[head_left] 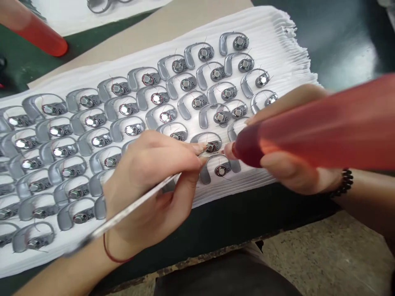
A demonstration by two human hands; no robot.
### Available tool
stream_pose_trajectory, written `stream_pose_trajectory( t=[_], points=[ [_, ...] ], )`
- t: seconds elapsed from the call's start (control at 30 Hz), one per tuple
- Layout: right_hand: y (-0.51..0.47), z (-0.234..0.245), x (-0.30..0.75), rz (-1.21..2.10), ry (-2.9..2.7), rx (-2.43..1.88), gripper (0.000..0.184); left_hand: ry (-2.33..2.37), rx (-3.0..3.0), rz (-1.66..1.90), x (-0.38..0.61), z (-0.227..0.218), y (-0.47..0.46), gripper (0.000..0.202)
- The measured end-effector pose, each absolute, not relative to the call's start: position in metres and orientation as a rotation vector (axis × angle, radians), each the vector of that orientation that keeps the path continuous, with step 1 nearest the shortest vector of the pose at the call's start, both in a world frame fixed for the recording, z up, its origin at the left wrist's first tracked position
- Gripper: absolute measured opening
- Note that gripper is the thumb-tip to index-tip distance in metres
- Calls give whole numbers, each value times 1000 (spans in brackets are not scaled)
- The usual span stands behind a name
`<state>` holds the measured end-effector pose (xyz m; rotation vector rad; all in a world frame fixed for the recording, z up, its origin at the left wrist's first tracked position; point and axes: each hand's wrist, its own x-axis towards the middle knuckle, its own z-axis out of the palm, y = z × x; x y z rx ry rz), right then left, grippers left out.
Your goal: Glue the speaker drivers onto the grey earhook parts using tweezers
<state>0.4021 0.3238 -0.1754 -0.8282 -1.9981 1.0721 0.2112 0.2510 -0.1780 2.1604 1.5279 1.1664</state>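
My left hand is closed in a pinch on a slim metal tool, whose long shaft runs back over the wrist. Its tip is at a grey plastic ear-hook shell with a round metal speaker and thin wires. My right hand grips a translucent red squeeze bottle, tilted with its nozzle down to the left. That nozzle is just right of the same shell's speaker; whether they touch, I cannot tell. Just below lies another ear-hook shell. The hands hide several shells.
Rows of similar shells lie on white ridged foam sheeting over a dark green table. Another red bottle is at the upper left, beside brown board. The table's front edge faces my lap.
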Motion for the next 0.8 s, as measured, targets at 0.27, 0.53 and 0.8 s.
stream_pose_trajectory(
  t=[0.27, 0.53, 0.8],
  points=[
    [345, -164, 406, 916, -1340, -808, 27, 1310, 2299, 1201, 213, -158, 250, 25],
    [355, -122, 407, 1072, -1285, -726, 31, 1094, 2761, 1166, 215, -149, 258, 13],
    [348, -148, 415, 1141, -1220, -720, 28, 1517, 2682, 473, 198, -161, 305, 18]
  ],
)
